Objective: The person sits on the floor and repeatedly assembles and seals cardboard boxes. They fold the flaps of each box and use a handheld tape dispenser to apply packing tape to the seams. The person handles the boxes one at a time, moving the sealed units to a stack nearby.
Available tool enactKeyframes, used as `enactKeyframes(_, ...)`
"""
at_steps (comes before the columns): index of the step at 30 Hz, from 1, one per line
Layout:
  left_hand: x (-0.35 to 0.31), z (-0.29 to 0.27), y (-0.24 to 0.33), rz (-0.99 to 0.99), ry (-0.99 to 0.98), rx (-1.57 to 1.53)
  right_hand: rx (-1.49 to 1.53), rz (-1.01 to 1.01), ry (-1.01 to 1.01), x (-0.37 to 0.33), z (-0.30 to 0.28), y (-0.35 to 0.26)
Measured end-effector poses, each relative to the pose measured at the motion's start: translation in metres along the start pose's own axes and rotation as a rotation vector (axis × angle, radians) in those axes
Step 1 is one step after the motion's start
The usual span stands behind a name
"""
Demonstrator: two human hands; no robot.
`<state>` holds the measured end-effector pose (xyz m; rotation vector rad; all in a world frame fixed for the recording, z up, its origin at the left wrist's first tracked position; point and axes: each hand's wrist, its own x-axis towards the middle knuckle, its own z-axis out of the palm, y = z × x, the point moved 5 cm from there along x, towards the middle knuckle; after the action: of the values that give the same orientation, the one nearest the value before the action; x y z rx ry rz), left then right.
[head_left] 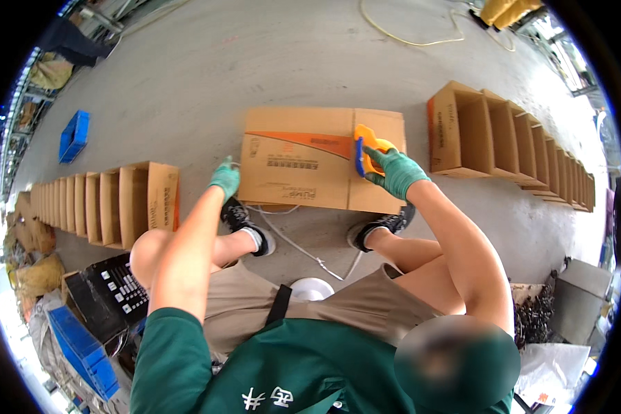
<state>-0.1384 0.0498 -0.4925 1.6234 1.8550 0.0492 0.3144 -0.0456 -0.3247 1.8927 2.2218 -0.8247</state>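
A closed brown cardboard carton (pixel 293 169) with an orange printed stripe lies in front of me, between my feet. My right hand (pixel 401 174), in a green glove, is closed round a yellow and blue tape dispenser (pixel 361 153). The dispenser rests on the carton's top, right of its middle, beside a line running from front to back. My left hand (pixel 225 180), also gloved in green, is at the carton's left edge with its fingers stretched forward. Whether its palm presses on the side is hidden.
Rows of open cartons stand on the floor at left (pixel 134 205) and right (pixel 476 131). A blue crate (pixel 74 136) lies far left. A pale cord (pixel 297 247) runs between my feet. A black box (pixel 107 293) and a blue bin (pixel 83 352) are near left. Other people's legs show at the far corners.
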Motion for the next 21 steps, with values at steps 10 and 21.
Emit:
enactKeyframes(10, -0.007, 0.011, 0.032, -0.029, -0.047, -0.447, -0.109, 0.030, -0.259, 0.038, 0.067, 0.024)
enactKeyframes(21, 0.013, 0.005, 0.022, -0.072, 0.021, -0.505, -0.069, 0.012, -0.285, 0.057, 0.080, 0.025)
